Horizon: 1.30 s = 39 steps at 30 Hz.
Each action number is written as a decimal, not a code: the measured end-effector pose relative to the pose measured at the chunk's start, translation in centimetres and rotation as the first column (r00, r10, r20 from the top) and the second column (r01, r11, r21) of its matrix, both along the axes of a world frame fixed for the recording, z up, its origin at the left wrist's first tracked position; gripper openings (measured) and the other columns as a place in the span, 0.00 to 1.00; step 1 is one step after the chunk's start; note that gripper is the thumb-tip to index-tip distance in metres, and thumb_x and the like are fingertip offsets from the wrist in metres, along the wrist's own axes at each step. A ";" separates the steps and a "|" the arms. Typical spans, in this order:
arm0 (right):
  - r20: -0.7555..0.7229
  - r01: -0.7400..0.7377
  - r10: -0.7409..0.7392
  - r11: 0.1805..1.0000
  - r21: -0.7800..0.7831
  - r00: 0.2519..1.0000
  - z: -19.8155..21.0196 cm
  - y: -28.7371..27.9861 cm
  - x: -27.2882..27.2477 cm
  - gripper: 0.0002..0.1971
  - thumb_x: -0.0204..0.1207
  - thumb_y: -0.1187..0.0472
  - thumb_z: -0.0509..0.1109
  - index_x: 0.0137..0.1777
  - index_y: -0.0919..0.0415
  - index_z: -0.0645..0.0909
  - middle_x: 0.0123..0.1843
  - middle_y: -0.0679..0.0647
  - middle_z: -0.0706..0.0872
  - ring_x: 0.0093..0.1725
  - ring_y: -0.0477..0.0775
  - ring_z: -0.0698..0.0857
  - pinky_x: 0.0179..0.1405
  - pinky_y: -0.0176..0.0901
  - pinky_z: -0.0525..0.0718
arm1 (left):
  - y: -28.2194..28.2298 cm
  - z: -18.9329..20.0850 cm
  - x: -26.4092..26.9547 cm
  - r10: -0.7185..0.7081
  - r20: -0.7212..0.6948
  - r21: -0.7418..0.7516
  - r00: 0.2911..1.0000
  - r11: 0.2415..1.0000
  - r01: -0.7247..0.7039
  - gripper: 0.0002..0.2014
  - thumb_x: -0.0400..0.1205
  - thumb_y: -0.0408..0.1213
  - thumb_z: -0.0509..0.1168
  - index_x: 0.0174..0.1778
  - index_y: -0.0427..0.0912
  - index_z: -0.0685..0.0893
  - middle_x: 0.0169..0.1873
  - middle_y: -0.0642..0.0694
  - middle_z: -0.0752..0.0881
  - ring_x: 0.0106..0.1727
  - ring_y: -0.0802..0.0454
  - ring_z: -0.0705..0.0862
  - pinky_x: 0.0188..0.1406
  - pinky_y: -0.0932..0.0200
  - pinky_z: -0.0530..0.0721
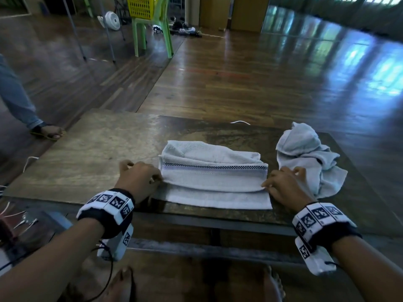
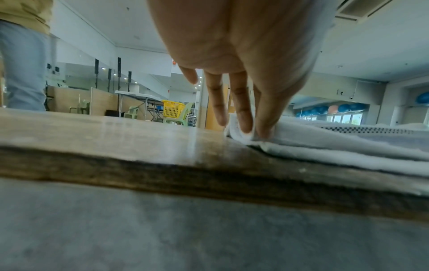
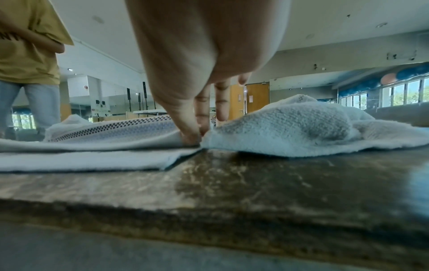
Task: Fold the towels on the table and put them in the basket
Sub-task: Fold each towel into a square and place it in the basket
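Observation:
A white towel (image 1: 214,182) with a dark checked stripe lies partly folded near the front edge of the wooden table (image 1: 98,144). My left hand (image 1: 141,177) pinches the left corner of its upper layer (image 2: 246,132). At the right end my right hand (image 1: 283,186) pinches the matching corner (image 3: 192,137). The upper layer sits a little short of the lower layer's front edge. A second white towel (image 1: 309,158) lies crumpled on the table's right side, just beyond my right hand (image 3: 290,126). The yellow basket (image 1: 141,6) stands on a green plastic chair (image 1: 152,33) far across the room.
Another person's leg in jeans and a sandalled foot (image 1: 45,131) stand left of the table. A white fan (image 1: 111,20) and metal table legs are near the chair. Cables (image 1: 15,216) lie at the table's near left. Polished wooden floor stretches beyond the table.

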State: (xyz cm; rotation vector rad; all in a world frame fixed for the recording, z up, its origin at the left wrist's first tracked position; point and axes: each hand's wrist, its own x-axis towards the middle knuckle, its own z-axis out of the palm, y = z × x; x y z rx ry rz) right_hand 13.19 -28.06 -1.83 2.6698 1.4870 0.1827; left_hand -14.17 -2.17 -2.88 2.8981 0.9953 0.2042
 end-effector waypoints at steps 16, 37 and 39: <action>-0.165 -0.216 0.220 0.976 0.043 0.961 -1.5 -4.2 0.1 0.10 0.75 0.53 0.70 0.54 0.43 0.87 0.50 0.43 0.86 0.54 0.49 0.80 0.53 0.45 0.56 | -0.2 -0.9 -3.1 -0.193 -0.035 -0.032 0.980 0.981 0.192 0.11 0.81 0.50 0.62 0.57 0.61 0.86 0.53 0.61 0.85 0.55 0.59 0.81 0.53 0.59 0.58; -0.022 -0.382 0.384 0.922 0.059 0.923 -2.6 -5.6 -1.9 0.19 0.53 0.45 0.84 0.41 0.48 0.82 0.37 0.42 0.84 0.40 0.47 0.85 0.51 0.42 0.64 | -1.2 -1.5 -5.2 -0.417 -0.095 0.094 0.904 0.900 0.426 0.14 0.56 0.46 0.83 0.30 0.55 0.84 0.30 0.60 0.85 0.29 0.59 0.83 0.42 0.63 0.66; -0.010 -0.396 0.399 0.913 0.096 0.917 -2.6 -6.0 -2.3 0.17 0.54 0.51 0.85 0.39 0.47 0.82 0.36 0.41 0.84 0.39 0.46 0.85 0.48 0.42 0.62 | -1.4 -1.4 -5.6 -0.413 -0.064 0.063 0.909 0.907 0.416 0.13 0.58 0.44 0.83 0.30 0.56 0.83 0.30 0.60 0.85 0.29 0.58 0.83 0.39 0.61 0.72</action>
